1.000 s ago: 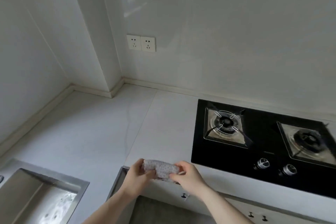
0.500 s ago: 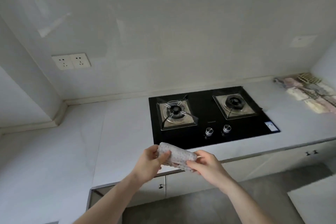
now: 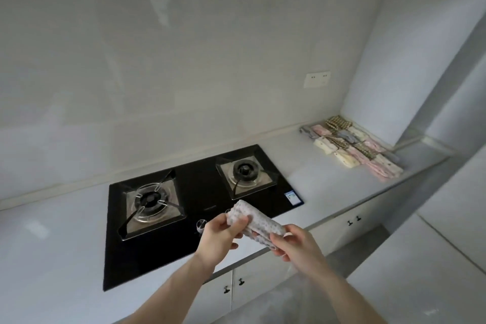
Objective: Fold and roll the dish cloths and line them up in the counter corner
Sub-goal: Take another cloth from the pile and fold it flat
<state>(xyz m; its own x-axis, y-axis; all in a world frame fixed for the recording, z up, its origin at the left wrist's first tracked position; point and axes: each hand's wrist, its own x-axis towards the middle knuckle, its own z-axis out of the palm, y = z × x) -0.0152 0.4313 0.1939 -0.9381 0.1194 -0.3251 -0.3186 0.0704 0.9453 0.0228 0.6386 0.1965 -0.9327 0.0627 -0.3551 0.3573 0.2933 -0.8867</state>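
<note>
A rolled white dish cloth with small dots (image 3: 256, 223) is held in the air over the front edge of the hob. My left hand (image 3: 219, 238) grips its upper left end, thumb on top. My right hand (image 3: 298, 246) pinches its lower right end. Several rolled cloths (image 3: 353, 148), pink, cream, grey and checked, lie in rows in the far right corner of the counter (image 3: 310, 166), against the wall.
A black two-burner gas hob (image 3: 189, 208) is set into the white counter, its knobs just behind my left hand. White cabinet doors (image 3: 252, 289) with small dark handles run below the counter edge. A wall socket (image 3: 317, 79) sits above the right corner.
The view has swung right, from the left corner and sink to the hob and the right corner with its rows of cloths. Both hands still hold the rolled cloth.
</note>
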